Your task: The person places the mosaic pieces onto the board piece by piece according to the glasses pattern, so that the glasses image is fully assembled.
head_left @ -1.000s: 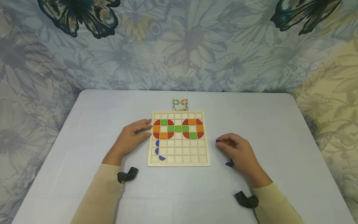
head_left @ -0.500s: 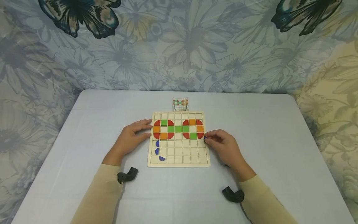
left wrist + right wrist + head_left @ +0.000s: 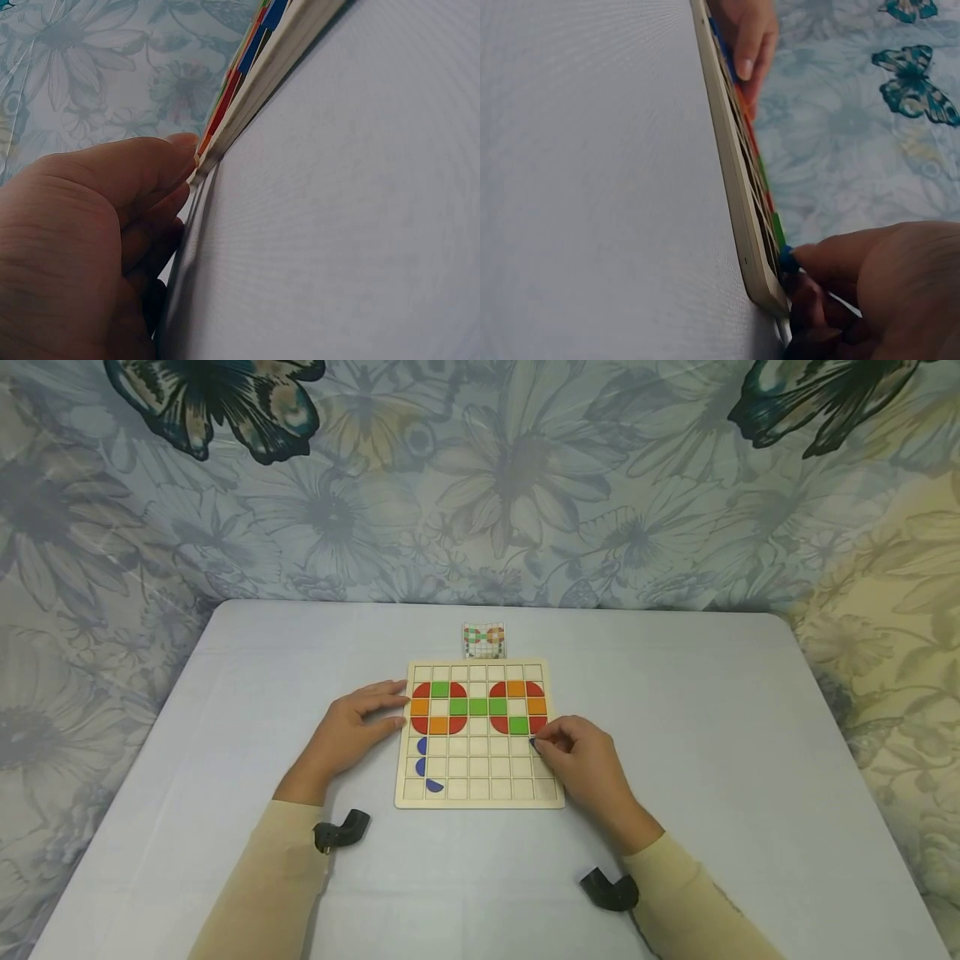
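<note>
A light wooden grid board [image 3: 480,803] lies flat on the table, with red, orange and green pieces in its upper rows. Three blue half-round pieces [image 3: 421,767] lie along its lower left cells. My left hand [image 3: 351,727] rests with fingertips against the board's left edge, holding nothing. Between thumb and forefinger, my right hand [image 3: 588,760] pinches a small blue piece [image 3: 787,259] over a right-hand cell, just below the red corner. That piece's shape is mostly covered by the fingers. Whether it touches the board, I cannot tell.
Behind the board stands a small pattern card [image 3: 483,641] with a similar coloured design. A white cloth covers the table [image 3: 480,893]. Each wrist wears a black camera [image 3: 611,891]. A floral butterfly cloth [image 3: 517,485] hangs behind the table.
My right hand has carried the blue piece leftward from beside the board to above its right column. Loose blue pieces beneath that hand are now hidden. The left hand has stayed put.
</note>
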`<state>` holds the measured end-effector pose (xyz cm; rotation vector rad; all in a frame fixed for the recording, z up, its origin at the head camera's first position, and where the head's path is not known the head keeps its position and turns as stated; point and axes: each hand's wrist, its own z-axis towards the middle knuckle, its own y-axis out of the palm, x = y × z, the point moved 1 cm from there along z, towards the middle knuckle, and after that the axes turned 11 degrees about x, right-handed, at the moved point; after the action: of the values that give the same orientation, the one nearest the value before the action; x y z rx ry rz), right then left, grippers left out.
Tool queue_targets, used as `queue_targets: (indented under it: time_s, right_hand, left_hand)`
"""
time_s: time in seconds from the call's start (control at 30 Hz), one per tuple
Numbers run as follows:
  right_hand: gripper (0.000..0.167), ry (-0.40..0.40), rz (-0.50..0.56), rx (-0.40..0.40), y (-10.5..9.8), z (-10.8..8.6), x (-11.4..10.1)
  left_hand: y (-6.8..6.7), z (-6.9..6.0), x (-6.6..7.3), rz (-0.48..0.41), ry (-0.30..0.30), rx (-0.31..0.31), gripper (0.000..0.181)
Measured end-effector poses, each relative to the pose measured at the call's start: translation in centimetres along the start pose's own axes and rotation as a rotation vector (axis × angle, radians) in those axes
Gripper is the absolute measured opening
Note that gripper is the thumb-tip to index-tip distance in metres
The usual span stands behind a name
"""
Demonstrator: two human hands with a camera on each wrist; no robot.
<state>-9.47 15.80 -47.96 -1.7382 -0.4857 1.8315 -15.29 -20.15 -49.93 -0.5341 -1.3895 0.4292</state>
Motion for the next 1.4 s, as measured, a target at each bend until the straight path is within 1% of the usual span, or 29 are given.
queue_targets:
  time_s: [0.23,0.43,0.53,0.7,0.8,0.97,1.13,1.23,1.4]
  right_hand:
    - [0.004,-0.025,-0.065,0.019,0.1,0.1,0.0]
    - [0.004,-0.030,-0.074,0.018,0.2,0.1,0.1]
    - [0.005,-0.026,-0.071,0.011,0.2,0.1,0.1]
    - [0.012,0.011,-0.064,0.002,-0.5,0.1,0.0]
    - [0.013,0.015,-0.071,-0.019,-0.9,0.0,0.1]
    - [0.010,-0.017,-0.086,-0.084,-1.2,0.1,0.3]
    - [0.009,-0.030,-0.067,-0.108,-1.2,0.1,0.6]
    - [0.010,-0.015,-0.052,-0.109,-1.3,0.1,0.7]
    - [0.016,0.018,0.023,-0.114,-1.8,0.3,1.0]
  left_hand:
    - [0.1,0.1,-0.1,0.007,-0.006,0.002,0.038]
    - [0.0,0.1,0.0,0.001,-0.004,-0.004,0.038]
    - [0.0,0.1,0.0,-0.001,-0.003,-0.008,0.037]
    - [0.0,0.1,0.0,-0.004,-0.004,-0.007,0.038]
    - [0.0,0.1,0.0,-0.004,-0.007,-0.001,0.038]
    - [-0.1,0.0,0.2,-0.008,-0.009,-0.002,0.037]
    - [-0.1,0.0,0.1,-0.010,0.000,-0.005,0.038]
    - [-0.1,0.0,0.1,-0.010,0.008,-0.004,0.038]
    - [-0.1,0.0,0.0,-0.012,0.012,0.001,0.039]
